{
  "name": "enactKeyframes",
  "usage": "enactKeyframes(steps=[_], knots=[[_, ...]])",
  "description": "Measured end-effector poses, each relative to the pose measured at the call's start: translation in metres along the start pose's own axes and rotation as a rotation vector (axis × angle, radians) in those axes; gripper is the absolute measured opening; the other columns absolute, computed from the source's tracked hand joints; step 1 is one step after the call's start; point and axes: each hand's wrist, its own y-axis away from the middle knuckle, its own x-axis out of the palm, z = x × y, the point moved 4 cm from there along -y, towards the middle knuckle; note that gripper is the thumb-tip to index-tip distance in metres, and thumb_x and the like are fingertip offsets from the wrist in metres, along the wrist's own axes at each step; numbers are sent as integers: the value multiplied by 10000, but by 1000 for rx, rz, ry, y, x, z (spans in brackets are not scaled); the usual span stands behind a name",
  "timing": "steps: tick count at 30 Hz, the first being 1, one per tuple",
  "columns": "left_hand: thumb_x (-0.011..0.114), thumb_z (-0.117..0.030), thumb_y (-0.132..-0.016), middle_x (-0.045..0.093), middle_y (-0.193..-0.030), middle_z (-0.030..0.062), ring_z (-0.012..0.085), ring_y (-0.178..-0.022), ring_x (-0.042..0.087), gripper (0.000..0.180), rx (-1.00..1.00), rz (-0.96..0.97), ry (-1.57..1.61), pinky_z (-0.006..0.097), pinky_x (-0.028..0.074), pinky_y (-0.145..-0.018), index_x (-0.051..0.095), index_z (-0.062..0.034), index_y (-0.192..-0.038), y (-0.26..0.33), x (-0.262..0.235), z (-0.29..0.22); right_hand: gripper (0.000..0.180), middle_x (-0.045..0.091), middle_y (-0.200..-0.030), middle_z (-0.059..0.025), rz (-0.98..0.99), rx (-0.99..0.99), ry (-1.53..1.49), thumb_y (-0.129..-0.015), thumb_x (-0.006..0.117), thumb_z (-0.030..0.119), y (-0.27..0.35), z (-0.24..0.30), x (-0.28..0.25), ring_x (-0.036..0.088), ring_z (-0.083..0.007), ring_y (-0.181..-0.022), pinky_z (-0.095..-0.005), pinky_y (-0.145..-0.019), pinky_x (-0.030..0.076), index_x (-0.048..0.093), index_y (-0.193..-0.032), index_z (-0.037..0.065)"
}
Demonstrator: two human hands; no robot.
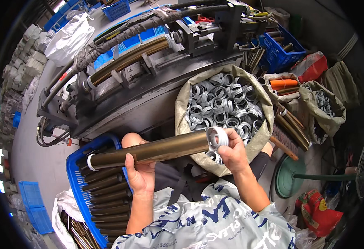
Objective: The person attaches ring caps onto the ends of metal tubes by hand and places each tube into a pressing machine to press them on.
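A bronze-coloured metal tube [157, 149] lies across in front of me, its right end slightly higher. My left hand [141, 174] supports it from beneath near its left part, thumb up along the near side. A white ring [91, 162] sits around its left end. At the right end, my right hand [233, 151] pinches a grey plastic ring [217, 139], which touches the tube's mouth; how far it is fitted on I cannot tell. Just beyond that hand stands a woven sack [182, 118] full of similar grey rings [219, 92].
A black machine bench [140, 97] with another bronze tube [128, 58] clamped in it stands ahead. To my left is a blue basket [72, 166] of tubes. At right are a brush [285, 143], a green round base [287, 176] and a smaller sack [335, 112].
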Motion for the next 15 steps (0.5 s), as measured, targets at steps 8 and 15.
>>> enactKeyframes(steps=[8,15], knots=[[667,-444,-919,673,-1223,74,200,-1060,653,487,18,94,-39,343,551,-872,631,-68,-1227,3,-8,-8,669,582,-1321,-136,66,10,233,-743,834,-15,1,0,7,577,-218,-1200,-357,-1037,450,551,-1349,-37],[726,-453,-852,687,-1030,61,162,-885,640,530,66,-107,-127,277,518,-734,654,-29,-1162,7,-14,-9,639,586,-1297,-129,48,-5,301,-757,831,-12,-2,-2,10,582,-206,-1173,-348,-1019,460,577,-1343,-5]])
